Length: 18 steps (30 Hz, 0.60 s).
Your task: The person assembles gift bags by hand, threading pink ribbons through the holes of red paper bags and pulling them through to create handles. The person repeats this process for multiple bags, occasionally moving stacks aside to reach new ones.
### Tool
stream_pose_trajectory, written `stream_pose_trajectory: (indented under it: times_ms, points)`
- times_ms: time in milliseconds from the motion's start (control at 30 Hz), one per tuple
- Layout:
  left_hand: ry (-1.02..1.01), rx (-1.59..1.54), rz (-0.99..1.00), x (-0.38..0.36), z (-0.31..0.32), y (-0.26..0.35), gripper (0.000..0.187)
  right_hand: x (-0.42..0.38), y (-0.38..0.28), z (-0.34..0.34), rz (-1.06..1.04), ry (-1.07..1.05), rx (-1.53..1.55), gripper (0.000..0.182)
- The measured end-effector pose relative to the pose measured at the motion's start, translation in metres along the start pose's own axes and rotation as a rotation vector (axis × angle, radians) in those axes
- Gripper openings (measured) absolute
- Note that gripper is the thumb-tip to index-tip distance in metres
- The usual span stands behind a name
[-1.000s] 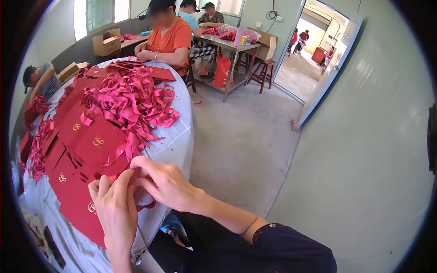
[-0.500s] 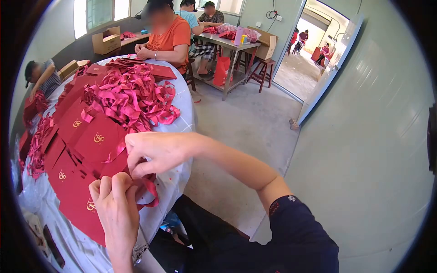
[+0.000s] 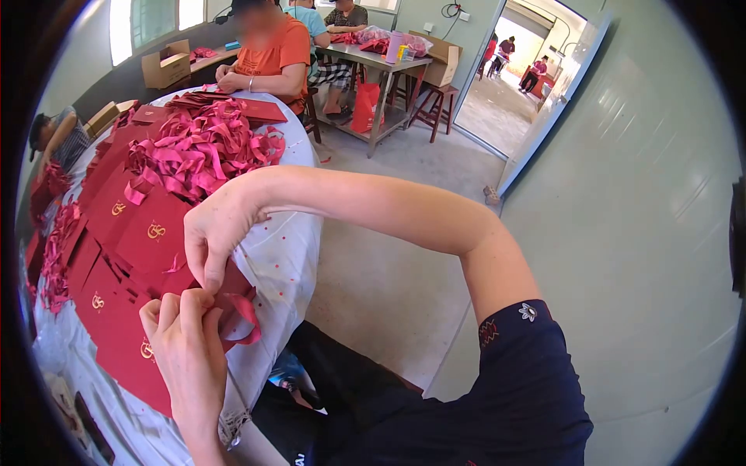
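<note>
My left hand (image 3: 185, 349) is closed in a pinch at the edge of a dark red paper bag, with a loop of pink-red ribbon (image 3: 247, 314) curling out beside its thumb. From above, my right hand (image 3: 221, 225) points down with thumb and forefinger pressed together, right at the left hand's fingertips. The ribbon's end between the two hands is mostly hidden by the fingers. Under and around them lie flat dark red paper bags (image 3: 148, 233) with gold printed emblems.
A large heap of pink-red ribbons (image 3: 198, 147) lies farther up the table, whose white cloth (image 3: 284, 248) shows at the right edge. A person in an orange shirt (image 3: 276, 58) sits at the far end; another person (image 3: 58, 140) bends at the left. Beyond stand a metal table (image 3: 381, 66) and a stool (image 3: 435, 109).
My right wrist has risen and the hand now points more steeply down, its fingers meeting the left fingertips. The view has shifted slightly, so the scene sits farther left and up.
</note>
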<state>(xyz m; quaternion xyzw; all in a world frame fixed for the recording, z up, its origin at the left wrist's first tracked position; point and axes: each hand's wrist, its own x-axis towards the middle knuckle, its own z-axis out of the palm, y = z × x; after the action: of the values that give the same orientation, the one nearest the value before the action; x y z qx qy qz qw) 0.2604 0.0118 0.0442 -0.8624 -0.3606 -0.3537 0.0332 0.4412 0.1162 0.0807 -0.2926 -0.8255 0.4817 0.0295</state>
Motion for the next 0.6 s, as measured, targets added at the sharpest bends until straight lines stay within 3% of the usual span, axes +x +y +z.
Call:
stream_pose_trajectory:
  times_ms: [233, 333, 400, 467, 567, 600]
  points:
    - [-0.006, -0.017, -0.014, 0.0, -0.001, -0.003, 0.013, 0.001, -0.007, 0.008, -0.071, 0.087, -0.325, 0.018]
    - [-0.002, -0.036, -0.038, 0.002, -0.003, -0.004, 0.013, 0.0, 0.006, 0.016, -0.135, 0.218, -0.223, 0.018]
    - [-0.014, -0.025, -0.065, 0.003, -0.005, -0.004, 0.013, -0.001, 0.01, 0.026, -0.246, 0.455, 0.09, 0.018]
    - [-0.052, -0.073, 0.027, 0.003, -0.006, -0.003, 0.014, -0.003, 0.01, 0.017, -0.316, 0.513, 0.208, 0.019]
    - [-0.019, -0.062, -0.003, 0.006, -0.003, -0.014, 0.011, -0.003, 0.009, 0.006, -0.412, 0.584, 0.265, 0.018]
    - [-0.004, -0.085, 0.024, 0.007, -0.005, -0.017, 0.009, -0.004, 0.011, 0.002, -0.351, 0.631, 0.351, 0.018]
